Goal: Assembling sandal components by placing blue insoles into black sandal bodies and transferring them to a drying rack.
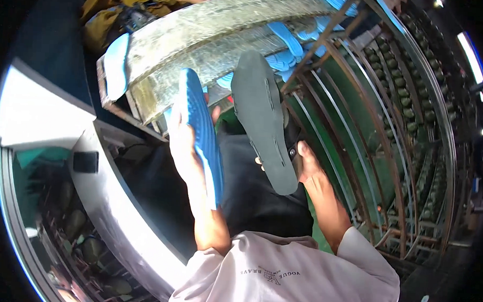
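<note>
With curled fingers, the left hand (182, 149) grips a ridged blue insole (200, 133) and the right hand (311, 168) a slotted grey sole (260, 109), apart before a counter (184, 37), apparently being matched, which calls for aligning toes.

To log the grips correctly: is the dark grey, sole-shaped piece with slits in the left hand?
No, the right hand holds that dark grey piece, while the left hand holds a blue, ridged, sole-shaped piece.
</note>
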Tool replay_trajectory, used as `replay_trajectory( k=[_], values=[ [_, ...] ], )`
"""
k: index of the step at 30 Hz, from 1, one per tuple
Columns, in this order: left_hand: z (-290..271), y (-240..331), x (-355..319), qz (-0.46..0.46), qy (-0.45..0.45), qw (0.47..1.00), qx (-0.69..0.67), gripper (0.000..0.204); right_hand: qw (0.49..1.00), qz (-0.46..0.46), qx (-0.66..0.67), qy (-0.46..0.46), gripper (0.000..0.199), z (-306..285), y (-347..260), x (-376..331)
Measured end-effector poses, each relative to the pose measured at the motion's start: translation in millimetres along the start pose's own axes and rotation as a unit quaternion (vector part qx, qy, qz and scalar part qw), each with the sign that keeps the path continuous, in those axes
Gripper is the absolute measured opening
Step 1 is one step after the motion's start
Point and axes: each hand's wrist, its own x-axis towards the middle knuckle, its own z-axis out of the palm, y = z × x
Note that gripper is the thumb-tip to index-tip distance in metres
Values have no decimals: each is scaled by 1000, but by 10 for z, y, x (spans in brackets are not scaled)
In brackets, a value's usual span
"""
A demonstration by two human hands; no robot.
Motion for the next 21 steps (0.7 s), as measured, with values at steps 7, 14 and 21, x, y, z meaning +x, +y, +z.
replay_trajectory(
  k=[7,14,21],
  values=[
    [-219,213,-342,200,-47,948,245,65,990,-47,-131,-21,114,1061,-186,142],
    [-261,241,-301,243,-64,932,261,62,979,-86,-183,-25,112,1139,-111,238],
    [-304,137,-246,222,-79,937,257,56,961,-112,-248,45,111,913,-56,181]
  ],
)
